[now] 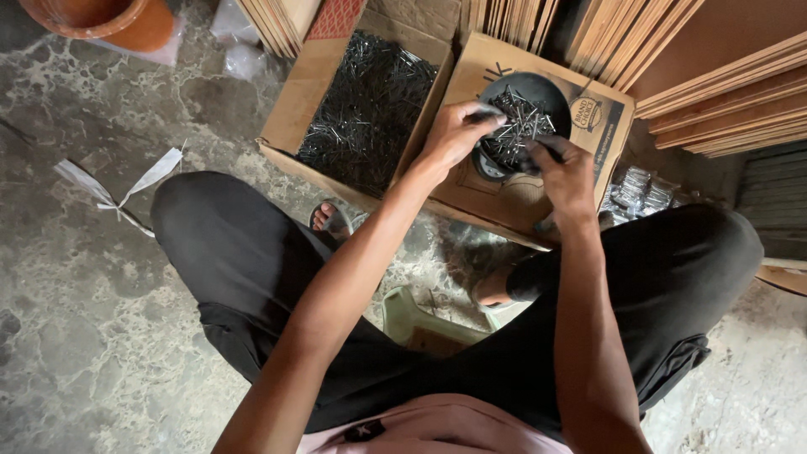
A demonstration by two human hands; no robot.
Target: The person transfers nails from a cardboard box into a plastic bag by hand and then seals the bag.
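A black round bowl (551,94) holding several dark nails (523,126) rests on a closed cardboard box lid (601,118). My left hand (454,134) pinches the bowl's near-left rim, fingers curled over the edge among the nails. My right hand (563,172) grips the bowl's near rim from the front. An open cardboard box (290,101) to the left is filled with a mass of loose dark nails (370,101). I sit low with knees spread, in black trousers.
Stacks of thin wooden strips (723,84) lean at the back right and top. An orange pot (109,18) stands top left. Clear plastic packets of nails (635,192) lie by my right knee. A white paper strip (126,192) lies on the mottled stone floor.
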